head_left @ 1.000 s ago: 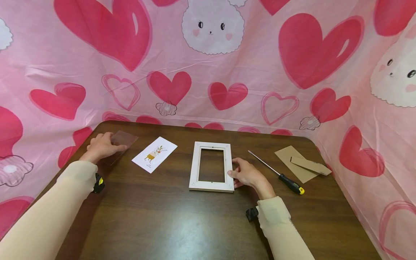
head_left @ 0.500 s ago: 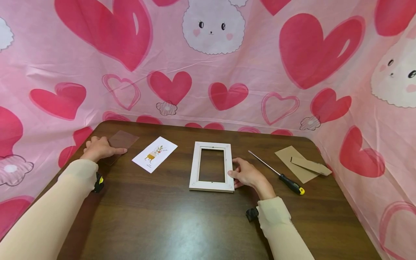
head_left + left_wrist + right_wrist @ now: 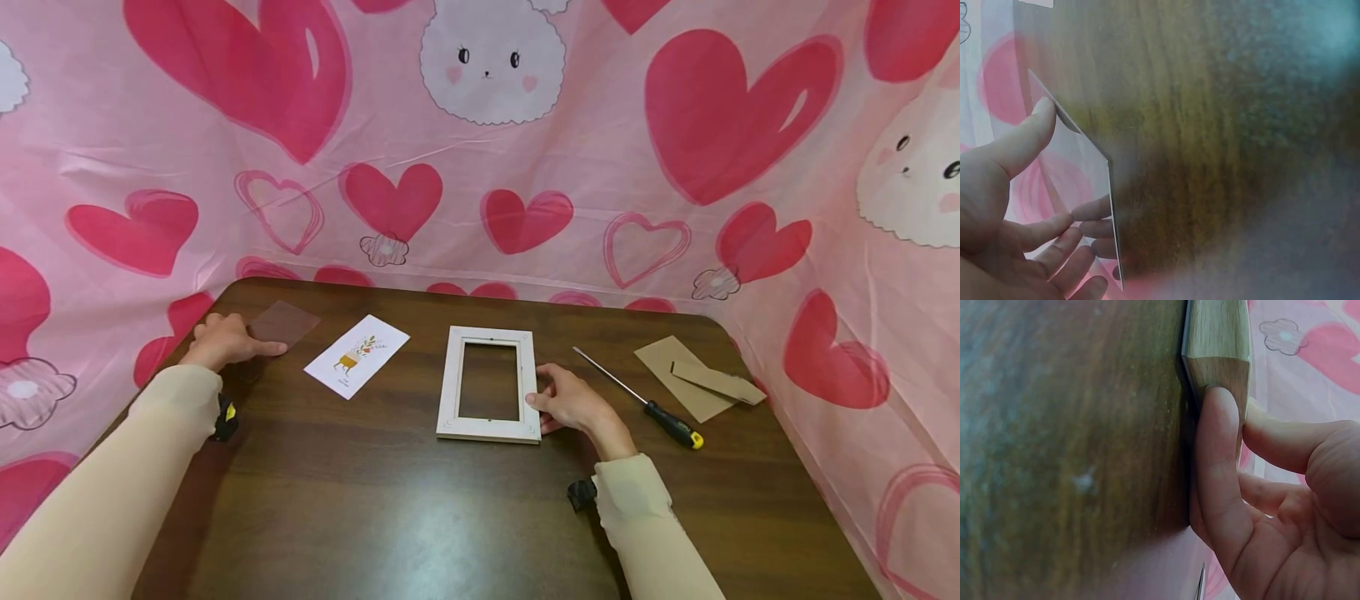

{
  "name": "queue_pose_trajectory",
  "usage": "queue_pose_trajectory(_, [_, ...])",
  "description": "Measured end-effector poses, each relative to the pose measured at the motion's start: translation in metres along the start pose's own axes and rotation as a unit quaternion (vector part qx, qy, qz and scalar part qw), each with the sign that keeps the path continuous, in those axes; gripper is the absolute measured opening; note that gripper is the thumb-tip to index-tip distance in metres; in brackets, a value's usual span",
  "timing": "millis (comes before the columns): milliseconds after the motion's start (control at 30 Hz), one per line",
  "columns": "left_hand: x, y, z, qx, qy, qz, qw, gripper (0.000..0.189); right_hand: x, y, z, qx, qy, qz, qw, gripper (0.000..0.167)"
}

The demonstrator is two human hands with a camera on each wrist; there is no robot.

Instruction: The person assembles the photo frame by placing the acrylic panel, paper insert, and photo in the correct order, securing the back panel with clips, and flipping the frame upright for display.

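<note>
Near centre, the right hand point(image 3: 572, 402) is gripping the frame point(image 3: 452, 383) by its right edge, thumb on top, fingers against the side. Farther left, the left hand point(image 3: 227, 340) is spreading thumb and fingers, touching the clear sheet point(image 3: 285, 321).

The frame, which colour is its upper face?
The frame is white on top, clearest in the head view.

I have my left grip point(image 3: 992, 215) at a clear sheet point(image 3: 1090, 164), thumb touching its edge, other fingers mirrored in it; wood-grained worktop point(image 3: 1210, 125) spreads past the fingertips, pink-patterned cloth point(image 3: 999, 81) beyond the thumb.
</note>
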State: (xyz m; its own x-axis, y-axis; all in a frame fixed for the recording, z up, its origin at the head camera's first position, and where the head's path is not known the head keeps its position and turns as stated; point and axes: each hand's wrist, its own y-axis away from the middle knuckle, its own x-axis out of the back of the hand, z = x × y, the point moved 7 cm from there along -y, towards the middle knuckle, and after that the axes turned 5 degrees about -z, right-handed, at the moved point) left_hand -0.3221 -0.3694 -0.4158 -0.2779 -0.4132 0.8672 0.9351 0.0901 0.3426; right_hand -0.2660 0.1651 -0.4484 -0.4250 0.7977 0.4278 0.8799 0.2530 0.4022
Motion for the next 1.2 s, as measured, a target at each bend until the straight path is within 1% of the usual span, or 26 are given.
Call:
queue_pose_trajectory(100, [0.002, 0.000, -0.001, -0.003, 0.009, -0.005, 0.9999, 0.098, 0.000, -0.001, 0.000, 0.001, -0.002, -0.001, 1.0000, 0.058])
queue_pose_trajectory(233, [0.003, 0.000, -0.001, 0.005, 0.007, -0.010, 0.9999, 0.099, -0.001, -0.001, 0.001, 0.000, -0.005, -0.001, 1.0000, 0.059])
queue_pose_trajectory(367, [0.003, -0.001, -0.004, 0.023, 0.007, -0.019, 0.9995, 0.106, -0.001, -0.001, 0.000, -0.002, -0.007, 0.001, 1.0000, 0.059])
queue_pose_trajectory(433, [0.003, -0.001, -0.006, 0.041, 0.011, -0.020, 0.9989, 0.109, -0.001, -0.001, 0.000, -0.002, -0.007, 0.001, 1.0000, 0.059])
queue_pose_trajectory(533, [0.002, -0.001, -0.009, 0.055, 0.016, -0.020, 0.9981, 0.109, -0.001, -0.001, 0.001, -0.002, -0.006, 0.002, 1.0000, 0.059])
queue_pose_trajectory(767, [-0.001, -0.001, -0.010, 0.059, 0.031, -0.035, 0.9971, 0.113, 0.000, 0.001, 0.001, -0.004, 0.000, 0.006, 1.0000, 0.061])
queue_pose_trajectory(967, [-0.002, -0.003, -0.011, 0.064, 0.037, -0.049, 0.9961, 0.112, 0.000, 0.001, 0.001, 0.000, -0.012, 0.002, 0.9999, 0.060])
queue_pose_trajectory(1067, [-0.003, -0.005, -0.013, 0.069, 0.048, -0.062, 0.9945, 0.112, 0.000, 0.001, 0.001, 0.002, -0.015, 0.001, 0.9999, 0.060])
queue_pose_trajectory(1200, [-0.004, -0.007, -0.016, 0.065, 0.053, -0.085, 0.9928, 0.112, 0.000, 0.000, 0.002, 0.001, -0.015, 0.000, 0.9999, 0.060])
